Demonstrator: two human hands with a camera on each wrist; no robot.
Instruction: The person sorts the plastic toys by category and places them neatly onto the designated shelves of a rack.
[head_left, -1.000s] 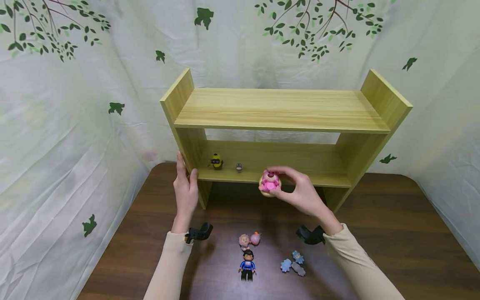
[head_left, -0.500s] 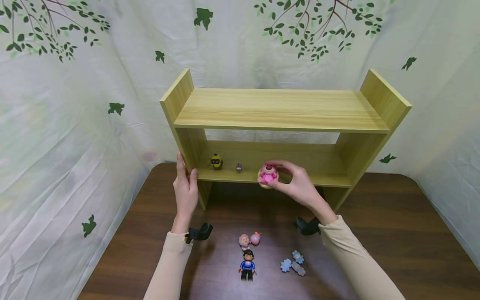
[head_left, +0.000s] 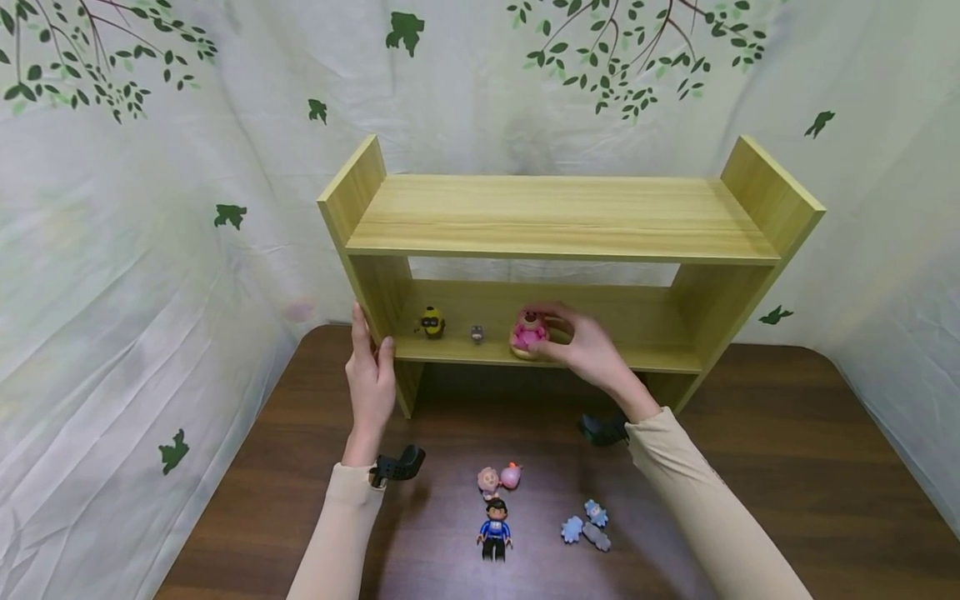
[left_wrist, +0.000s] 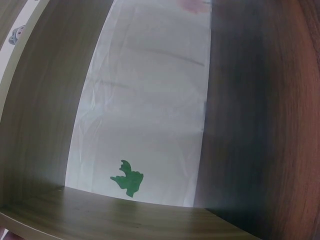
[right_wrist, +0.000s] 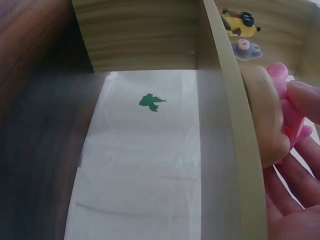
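My right hand [head_left: 588, 346] grips a pink bear figurine [head_left: 529, 332] on a round tan base, thumb in front and fingers behind. In the right wrist view the base [right_wrist: 267, 115] is right at the front edge of the middle shelf; whether it bears on the board I cannot tell. My left hand [head_left: 371, 387] rests on the outer left side panel of the wooden shelf [head_left: 562, 218], fingers extended. On the middle board, left of the bear, stand a yellow figurine with dark goggles [head_left: 432, 322] and a tiny grey figurine [head_left: 477, 334].
On the dark wooden table [head_left: 300, 500] in front lie a figurine in a blue top [head_left: 495, 531], two small pink figurines [head_left: 489, 481], and a cluster of small blue and grey figurines [head_left: 587, 527]. A leaf-printed cloth [head_left: 480, 92] hangs behind the shelf.
My right hand has moved up and forward with the bear figurine, from in front of the middle shelf's edge onto or just over its board. The left hand has stayed at the side panel.
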